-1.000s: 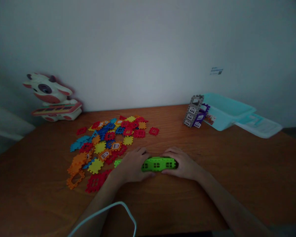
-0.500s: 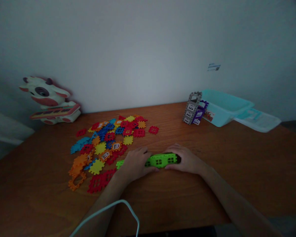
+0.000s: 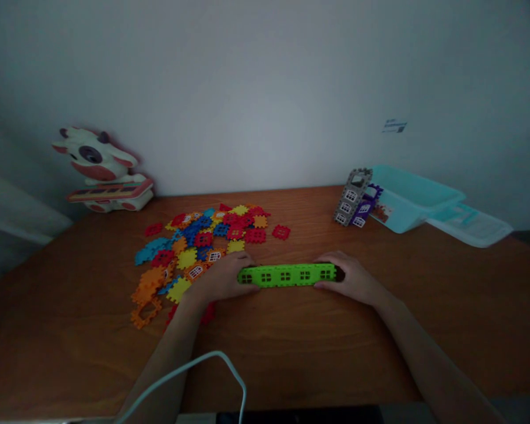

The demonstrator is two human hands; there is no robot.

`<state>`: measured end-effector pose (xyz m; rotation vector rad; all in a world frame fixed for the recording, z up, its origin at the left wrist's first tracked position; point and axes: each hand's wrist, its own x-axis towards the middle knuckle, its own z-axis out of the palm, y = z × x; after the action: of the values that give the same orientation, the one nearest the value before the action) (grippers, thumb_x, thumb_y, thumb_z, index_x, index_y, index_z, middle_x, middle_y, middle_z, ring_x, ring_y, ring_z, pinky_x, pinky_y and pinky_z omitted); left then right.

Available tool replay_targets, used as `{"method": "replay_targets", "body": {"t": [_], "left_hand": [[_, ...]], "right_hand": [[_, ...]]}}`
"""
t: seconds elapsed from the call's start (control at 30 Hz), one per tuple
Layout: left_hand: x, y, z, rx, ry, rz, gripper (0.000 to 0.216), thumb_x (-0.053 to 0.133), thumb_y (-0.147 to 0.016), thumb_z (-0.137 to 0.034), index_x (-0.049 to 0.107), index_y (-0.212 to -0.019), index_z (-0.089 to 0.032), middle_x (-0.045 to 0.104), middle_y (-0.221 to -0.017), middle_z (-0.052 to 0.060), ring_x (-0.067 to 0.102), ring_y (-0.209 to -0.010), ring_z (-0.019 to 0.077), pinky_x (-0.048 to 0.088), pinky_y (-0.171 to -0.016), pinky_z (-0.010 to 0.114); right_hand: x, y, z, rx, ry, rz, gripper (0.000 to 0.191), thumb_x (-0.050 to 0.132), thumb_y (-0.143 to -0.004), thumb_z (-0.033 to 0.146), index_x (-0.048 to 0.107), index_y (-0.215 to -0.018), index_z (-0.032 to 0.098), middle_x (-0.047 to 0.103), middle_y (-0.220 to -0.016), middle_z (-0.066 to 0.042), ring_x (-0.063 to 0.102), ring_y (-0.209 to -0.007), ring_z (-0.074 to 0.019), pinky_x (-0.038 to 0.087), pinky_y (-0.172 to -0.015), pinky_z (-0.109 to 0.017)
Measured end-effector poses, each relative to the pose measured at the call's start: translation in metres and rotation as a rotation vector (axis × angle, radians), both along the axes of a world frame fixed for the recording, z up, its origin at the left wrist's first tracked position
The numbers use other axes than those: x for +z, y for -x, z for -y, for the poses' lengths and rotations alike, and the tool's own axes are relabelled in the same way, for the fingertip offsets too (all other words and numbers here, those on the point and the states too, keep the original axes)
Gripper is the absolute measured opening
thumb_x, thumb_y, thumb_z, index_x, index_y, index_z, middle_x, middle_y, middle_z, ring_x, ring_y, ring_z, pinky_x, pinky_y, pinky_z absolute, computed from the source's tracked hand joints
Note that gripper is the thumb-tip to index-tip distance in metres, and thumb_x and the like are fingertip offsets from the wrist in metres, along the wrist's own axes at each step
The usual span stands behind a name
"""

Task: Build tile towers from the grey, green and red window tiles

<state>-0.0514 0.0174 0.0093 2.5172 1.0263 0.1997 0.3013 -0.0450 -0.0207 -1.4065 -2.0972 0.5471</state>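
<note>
Wooden table [image 3: 300, 330] | left hand [image 3: 227, 277] pinching 9 o'clock end, right hand [image 3: 350, 278] 3 o'clock end of joined green strip [image 3: 295, 275], mid-table | grey tower [image 3: 348, 201] standing built, strip's 1 o'clock | tiles [image 3: 186, 258] lying loose, its 10 o'clock

The left hand [image 3: 228, 278] and right hand [image 3: 350, 277] grip opposite ends of a green strip [image 3: 285, 275], with multicoloured toothed pieces [image 3: 187, 258] scattered leftward on the tabletop [image 3: 300, 347], a cow-shaped toy [image 3: 100, 171] beyond, and a turquoise box [image 3: 397, 217] at right.
</note>
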Motion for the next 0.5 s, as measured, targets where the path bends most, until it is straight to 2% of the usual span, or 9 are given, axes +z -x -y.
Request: {"method": "replay_targets", "body": {"t": [0.23, 0.5], "left_hand": [[-0.0048, -0.012, 0.0021, -0.026, -0.001, 0.039, 0.04, 0.069, -0.089, -0.05, 0.07, -0.118, -0.023, 0.065, -0.106, 0.007, 0.062, -0.1, 0.0223, 0.049, -0.091, 0.034], [-0.0065, -0.0099, -0.0007, -0.057, -0.009, 0.091, 0.035, 0.07, -0.089, -0.047, 0.071, -0.112, -0.021, 0.066, -0.109, 0.007, 0.063, -0.102, 0.0218, 0.05, -0.094, 0.033]], "right_hand": [[0.0013, 0.0014, 0.0, -0.011, 0.004, -0.003, 0.041, 0.08, -0.077, 0.049, 0.07, -0.11, 0.028, 0.074, -0.111, -0.007, 0.068, -0.104, -0.0283, 0.053, -0.094, -0.048], [0.0008, 0.0007, -0.0017, -0.026, 0.02, 0.009, 0.042, 0.082, -0.075, 0.05, 0.071, -0.108, 0.026, 0.075, -0.107, -0.007, 0.069, -0.1, -0.0279, 0.054, -0.09, -0.046]]}}
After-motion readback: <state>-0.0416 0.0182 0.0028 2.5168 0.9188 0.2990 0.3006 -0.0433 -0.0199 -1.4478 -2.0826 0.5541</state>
